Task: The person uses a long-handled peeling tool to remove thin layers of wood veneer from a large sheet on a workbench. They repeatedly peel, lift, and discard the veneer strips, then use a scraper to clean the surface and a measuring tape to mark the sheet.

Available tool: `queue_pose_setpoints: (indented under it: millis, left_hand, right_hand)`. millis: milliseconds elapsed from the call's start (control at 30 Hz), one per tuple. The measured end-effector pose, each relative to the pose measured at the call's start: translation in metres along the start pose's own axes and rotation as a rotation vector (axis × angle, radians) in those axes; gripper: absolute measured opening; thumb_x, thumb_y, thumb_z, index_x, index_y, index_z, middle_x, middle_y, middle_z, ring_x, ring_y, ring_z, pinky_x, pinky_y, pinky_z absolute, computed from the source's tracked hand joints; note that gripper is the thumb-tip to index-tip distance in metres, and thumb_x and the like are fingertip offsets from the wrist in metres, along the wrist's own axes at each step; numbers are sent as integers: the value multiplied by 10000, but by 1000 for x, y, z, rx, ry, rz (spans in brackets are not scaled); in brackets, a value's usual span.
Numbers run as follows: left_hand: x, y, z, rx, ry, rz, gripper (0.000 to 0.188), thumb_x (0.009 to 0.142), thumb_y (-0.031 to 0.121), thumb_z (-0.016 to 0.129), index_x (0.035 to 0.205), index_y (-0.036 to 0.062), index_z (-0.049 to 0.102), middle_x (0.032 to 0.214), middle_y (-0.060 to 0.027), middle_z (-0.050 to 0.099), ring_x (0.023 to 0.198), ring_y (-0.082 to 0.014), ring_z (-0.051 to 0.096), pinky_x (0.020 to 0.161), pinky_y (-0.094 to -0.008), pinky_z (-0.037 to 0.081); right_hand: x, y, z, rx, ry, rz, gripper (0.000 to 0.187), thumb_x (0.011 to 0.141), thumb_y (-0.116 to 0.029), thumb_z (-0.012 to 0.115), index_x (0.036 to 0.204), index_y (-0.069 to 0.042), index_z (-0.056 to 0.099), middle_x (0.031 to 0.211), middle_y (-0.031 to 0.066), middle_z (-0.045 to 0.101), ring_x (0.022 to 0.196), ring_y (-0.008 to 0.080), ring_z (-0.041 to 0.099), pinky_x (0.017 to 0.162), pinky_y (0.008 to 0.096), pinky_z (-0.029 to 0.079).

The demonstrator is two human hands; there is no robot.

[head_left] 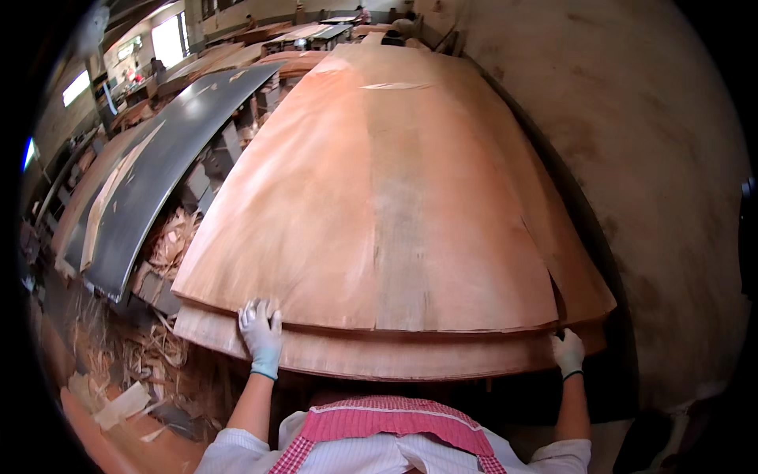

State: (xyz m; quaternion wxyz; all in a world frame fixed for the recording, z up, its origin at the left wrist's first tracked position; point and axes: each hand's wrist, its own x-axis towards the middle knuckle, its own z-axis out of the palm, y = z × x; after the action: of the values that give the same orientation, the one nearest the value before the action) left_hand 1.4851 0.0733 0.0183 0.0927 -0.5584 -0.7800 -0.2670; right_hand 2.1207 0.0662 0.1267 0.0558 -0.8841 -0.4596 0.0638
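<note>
White gloves, white striped shirt, red checked apron

A broad top sheet of thin reddish-brown veneer lies flat on a stack of like sheets, running long and away toward the far end of the room. A paler, greyish band runs lengthwise down its middle. Its near edge sits a little back from the edges of the sheets under it, so their rims show as a stepped lip. Near the right front corner a dark split cuts into the sheet from the edge. The left grip rests on the near edge at the left; the right grip touches the right front corner.
</note>
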Motion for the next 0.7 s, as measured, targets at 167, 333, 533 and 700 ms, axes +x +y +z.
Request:
queue_pose_setpoints:
  millis: [167, 333, 533, 700]
  left_hand:
    - [-5, 1, 7, -11, -22, -13, 390, 880, 306, 578, 1180, 56, 584, 1267, -171, 533, 1247, -320, 441, 1122, -485, 243]
    - [-5, 8, 4, -6, -38, -18, 374, 892, 290, 564, 1180, 52, 581, 1273, -173, 530, 1246, -327, 438, 1122, -476, 248]
    - [-2, 13, 9, -56, -108, -39, 428, 904, 311, 548, 1218, 20, 554, 1320, -196, 494, 1276, -365, 402, 1124, -479, 239]
    - [-20, 2, 13, 1, -82, -36, 528, 911, 336, 529, 1322, 11, 475, 1400, -212, 421, 1347, -368, 317, 1140, -473, 206]
  right_hand:
    - [-28, 101, -11, -37, 257, 118, 375, 908, -301, 605, 1134, -2, 594, 1060, 200, 649, 966, 336, 621, 829, 405, 485]
    - [-37, 170, -29, -91, 264, 319, 318, 912, -273, 602, 1070, 3, 591, 1046, 209, 638, 977, 351, 606, 806, 438, 486]
    - [41, 191, -60, -184, 536, 194, 304, 902, -287, 610, 1003, -2, 582, 997, 198, 641, 926, 349, 614, 770, 444, 489]
    - [76, 87, -120, -102, 414, 131, 349, 913, -312, 587, 1100, -17, 592, 995, 187, 660, 913, 349, 632, 785, 447, 495]
